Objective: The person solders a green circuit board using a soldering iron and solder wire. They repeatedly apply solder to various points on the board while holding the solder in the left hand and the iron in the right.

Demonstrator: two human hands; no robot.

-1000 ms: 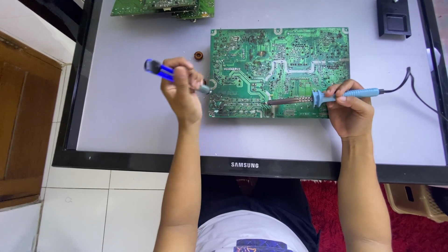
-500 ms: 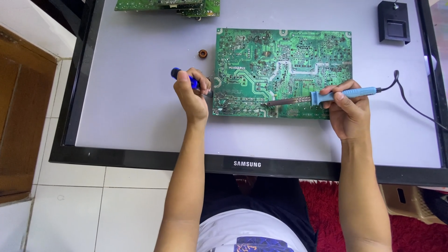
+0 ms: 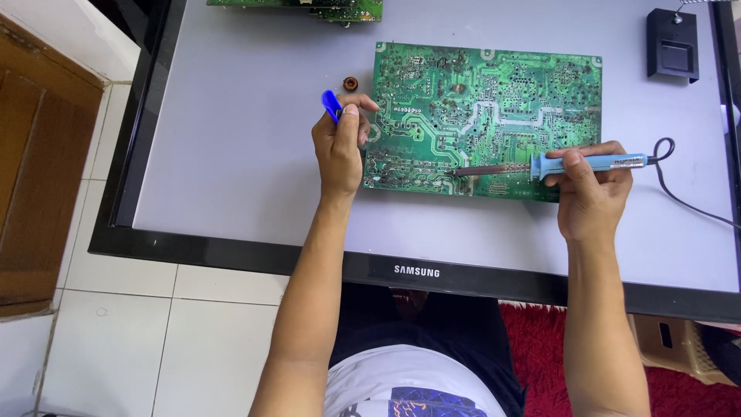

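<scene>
**Head view: both hands at the green board, iron tip down on it**

Landmark is the green circuit board (image 3: 486,120), lying flat, solder side up, on the grey panel (image 3: 231,154) of a flat screen laid face-up as a bench.

- Your right hand (image 3: 590,193) sits at the board's lower right edge, fingers closed around the blue handle of the soldering iron (image 3: 540,164) in a pen grip. The iron lies nearly flat across the board, tip (image 3: 457,171) pointing left onto its lower middle. The low angle looks meant to let your hand rest off the board while the tip reaches in.
- Its cord (image 3: 679,193) loops away right of the board, clear of the work.
- Your left hand (image 3: 340,147) is at the board's left edge, closed in a fist round a blue tool (image 3: 331,104). Only the blue top end shows above your thumb, so I can't tell what it is. It's held upright just beside the edge, close to the iron tip.
- Small copper coil (image 3: 350,83): just off the board's upper left corner, untouched.
- Black box (image 3: 672,45): well right of the top right corner.
- Second green board (image 3: 324,9): above, partly cut off.
</scene>
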